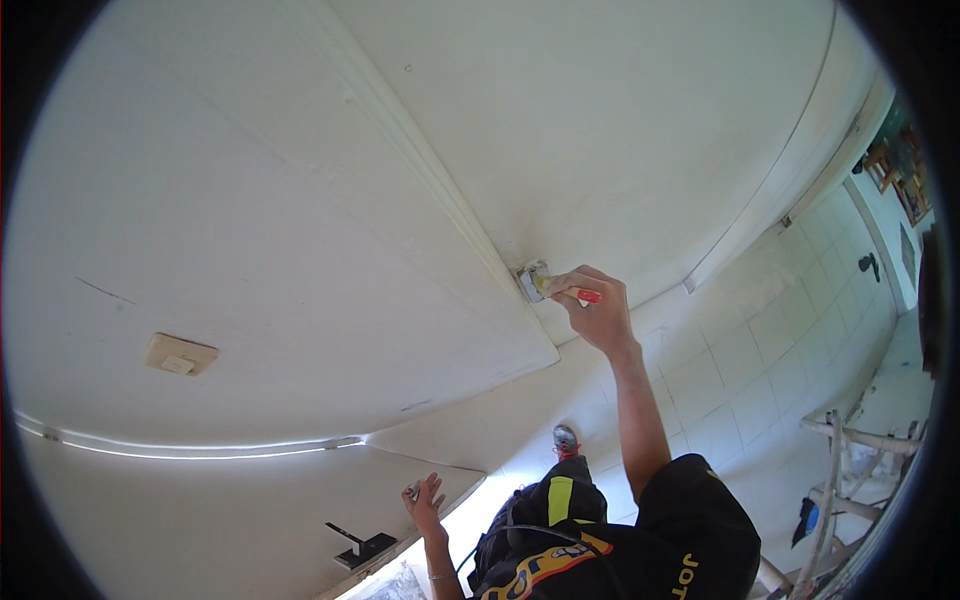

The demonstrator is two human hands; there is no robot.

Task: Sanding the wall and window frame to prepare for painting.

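Note:
My right hand (598, 312) is closed on a paintbrush (588, 296) with a red-marked handle. Its pale yellowish bristles press at a small white-smeared fitting (526, 284) beside the raised trim of a white panel (640, 160); the hand hides part of the fitting. Lower left, my left hand (425, 503) is raised near a white door (240, 510), with its fingers curled around a small greyish thing too small to name. A black lever handle on a dark plate (362, 548) sits on that door, just left of my left wrist.
A beige switch plate (181, 355) is fixed on the white wall to the left. Light shows through a narrow gap (200, 452) along the door. Pale floor tiles (740, 360) stretch to the right, where a paint-spattered wooden stand (835, 480) is. My shoe (566, 438) rests on the floor.

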